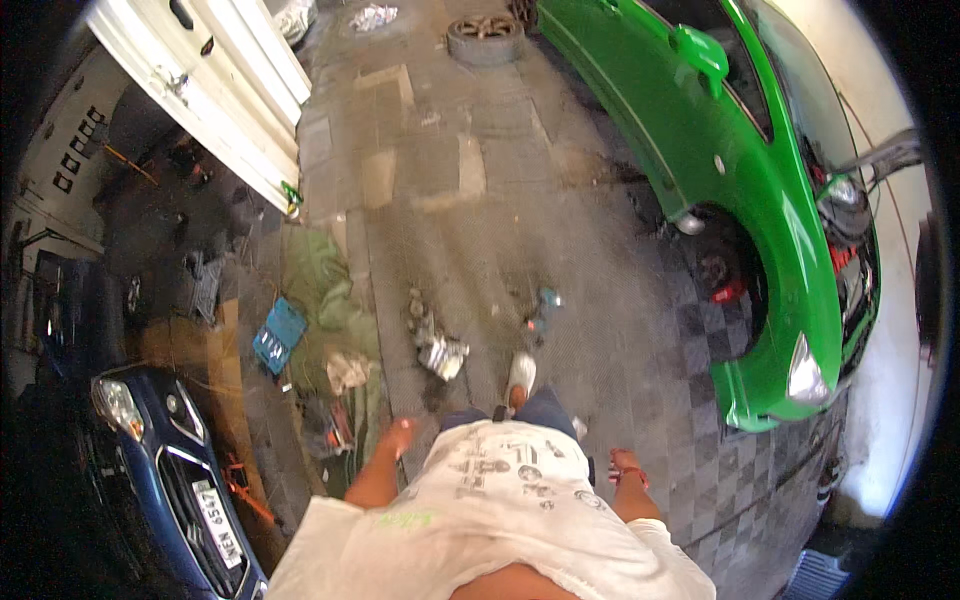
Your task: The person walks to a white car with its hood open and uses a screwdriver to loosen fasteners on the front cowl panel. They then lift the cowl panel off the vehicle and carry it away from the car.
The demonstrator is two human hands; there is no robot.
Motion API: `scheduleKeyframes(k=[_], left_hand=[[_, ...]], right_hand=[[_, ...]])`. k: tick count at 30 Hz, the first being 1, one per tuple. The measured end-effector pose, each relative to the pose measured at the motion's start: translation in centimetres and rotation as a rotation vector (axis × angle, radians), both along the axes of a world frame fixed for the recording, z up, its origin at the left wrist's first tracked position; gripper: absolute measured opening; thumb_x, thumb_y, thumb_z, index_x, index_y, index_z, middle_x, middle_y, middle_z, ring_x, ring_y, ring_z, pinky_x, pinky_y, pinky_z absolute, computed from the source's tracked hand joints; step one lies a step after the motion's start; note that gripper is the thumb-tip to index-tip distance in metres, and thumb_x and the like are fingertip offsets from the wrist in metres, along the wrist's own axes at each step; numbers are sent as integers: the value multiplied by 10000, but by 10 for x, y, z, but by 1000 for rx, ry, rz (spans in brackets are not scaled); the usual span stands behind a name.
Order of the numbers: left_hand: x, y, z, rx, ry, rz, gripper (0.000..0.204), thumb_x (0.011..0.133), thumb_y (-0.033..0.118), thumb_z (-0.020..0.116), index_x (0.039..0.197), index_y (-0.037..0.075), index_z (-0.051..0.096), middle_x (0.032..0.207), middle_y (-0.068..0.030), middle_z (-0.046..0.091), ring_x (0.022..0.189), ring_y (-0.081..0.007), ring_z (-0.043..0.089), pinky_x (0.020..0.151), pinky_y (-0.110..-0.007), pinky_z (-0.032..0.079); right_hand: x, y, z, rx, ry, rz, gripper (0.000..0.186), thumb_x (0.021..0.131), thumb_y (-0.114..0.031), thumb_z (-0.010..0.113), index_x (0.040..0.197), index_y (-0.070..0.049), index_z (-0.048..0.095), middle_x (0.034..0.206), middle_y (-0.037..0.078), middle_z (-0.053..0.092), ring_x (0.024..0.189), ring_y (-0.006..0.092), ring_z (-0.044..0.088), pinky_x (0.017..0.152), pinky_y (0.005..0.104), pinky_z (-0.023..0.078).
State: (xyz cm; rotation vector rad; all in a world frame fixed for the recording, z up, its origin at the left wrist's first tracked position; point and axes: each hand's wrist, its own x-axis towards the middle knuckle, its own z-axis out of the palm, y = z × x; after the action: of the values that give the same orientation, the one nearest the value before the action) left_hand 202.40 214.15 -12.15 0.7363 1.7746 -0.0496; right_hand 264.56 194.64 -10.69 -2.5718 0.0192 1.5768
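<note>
I stand upright with both arms hanging beside my white printed shirt. My left hand (pixel 401 434) is out to the left, smeared by motion, so its fingers cannot be read. It is nearest to a green cloth (pixel 318 275) on the floor, with a beige rag (pixel 347 372) on it. My right hand (pixel 622 462), a red band at its wrist, hangs by my hip; its fingers look loosely apart, with nothing seen in them. Ahead of my feet lie a greyish-white crumpled item (pixel 442 357) and a teal-and-dark tool (pixel 545 304), possibly a power tool.
On the right stands a green car (pixel 690 130) with its front wheel arch bare. A dark blue car (pixel 165 440) is at the left. A blue tool case (pixel 280 335) lies open near the cloth. Farther off are a loose wheel (pixel 485 40) and a white door (pixel 200 90).
</note>
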Motion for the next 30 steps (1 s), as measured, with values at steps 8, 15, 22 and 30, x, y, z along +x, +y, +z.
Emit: scheduleKeyframes(k=[8, 15, 22, 30], left_hand=[[57, 108, 3, 52, -122, 56, 430, 1061, 370, 536, 1321, 59, 681, 1228, -154, 732, 1118, -275, 672, 986, -424, 489], [44, 299, -31, -174, -6, -1, 467, 1048, 448, 522, 1287, 84, 691, 994, -109, 728, 847, -236, 638, 718, -464, 524], [-33, 672, 10, 133, -65, 393, 489, 1045, 430, 546, 1345, 54, 634, 1067, -76, 718, 936, -226, 654, 871, -417, 526], [-95, 1023, 66, 581, -163, 456, 337, 1044, 270, 577, 1267, 28, 645, 1036, -43, 700, 931, -169, 628, 829, -347, 508]], right_hand=[[12, 435, 22, 363, -106, 753, 701, 934, -485, 670, 1447, -28, 530, 1284, 234, 669, 1203, 371, 640, 1025, 453, 493], [-36, 757, 18, 649, -168, 825, 650, 953, -420, 701, 1435, -19, 531, 1106, 197, 739, 1009, 313, 718, 877, 425, 570], [-89, 918, 36, 182, 306, 462, 628, 982, -418, 679, 1459, -61, 478, 1160, 155, 681, 959, 312, 718, 780, 476, 619], [-98, 1112, 6, 138, 143, 401, 547, 968, -356, 697, 1408, -69, 541, 1116, 142, 685, 836, 280, 700, 646, 438, 582]])
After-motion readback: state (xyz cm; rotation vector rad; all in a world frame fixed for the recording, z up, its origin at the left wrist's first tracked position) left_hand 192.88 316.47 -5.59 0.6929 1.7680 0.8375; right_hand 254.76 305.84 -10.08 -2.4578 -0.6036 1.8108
